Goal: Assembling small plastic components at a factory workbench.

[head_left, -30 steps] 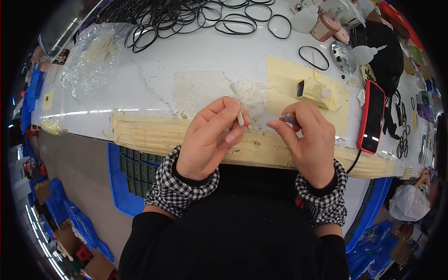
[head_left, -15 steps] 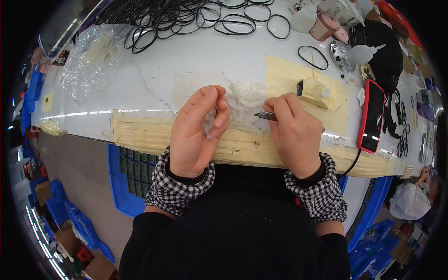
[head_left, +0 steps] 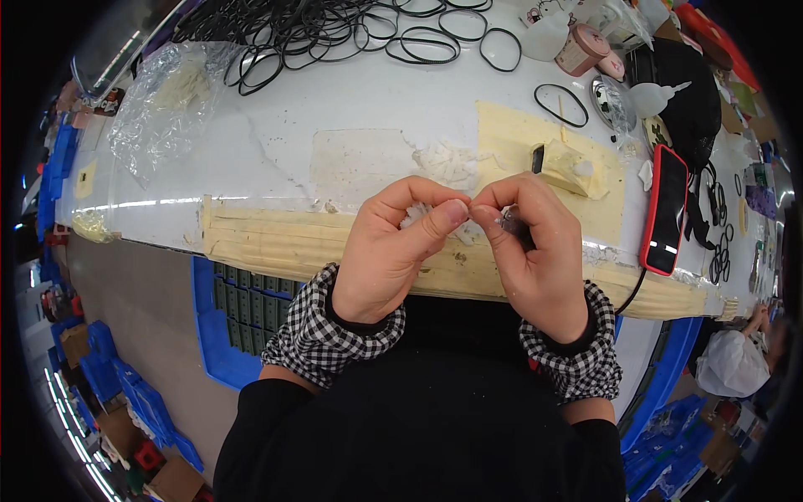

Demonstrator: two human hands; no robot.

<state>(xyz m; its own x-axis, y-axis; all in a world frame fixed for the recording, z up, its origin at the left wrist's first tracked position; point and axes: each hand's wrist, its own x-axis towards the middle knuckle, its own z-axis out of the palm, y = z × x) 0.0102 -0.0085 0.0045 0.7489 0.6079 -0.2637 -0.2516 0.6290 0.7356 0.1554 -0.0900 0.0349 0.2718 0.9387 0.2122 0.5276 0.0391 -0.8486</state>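
My left hand (head_left: 391, 249) and my right hand (head_left: 539, 251) meet at the thumb and index fingertips over the table's near edge. Both are closed in a pinch; whatever lies between the fingertips is too small to make out. A dark, pointed metal tool (head_left: 512, 222) sits inside my right hand, mostly hidden by the fingers. Whitish shreds (head_left: 413, 215) show beside my left fingers, and I cannot tell if the hand holds them. Just beyond the hands lies a crumpled white tissue-like wad (head_left: 447, 162).
Yellow tape (head_left: 276, 238) covers the front edge. Right of the hands are a yellow taped block (head_left: 577, 171) and a red-framed phone (head_left: 667, 209) with a cable. Black rubber rings (head_left: 335, 33) pile up at the back, near a clear plastic bag (head_left: 159, 117). A blue crate (head_left: 222, 360) stands below.
My left hand has moved right and its curled fingers have closed into a pinch. My right hand has turned, its fingertips now meeting the left's, and the tool's tip no longer points out leftward.
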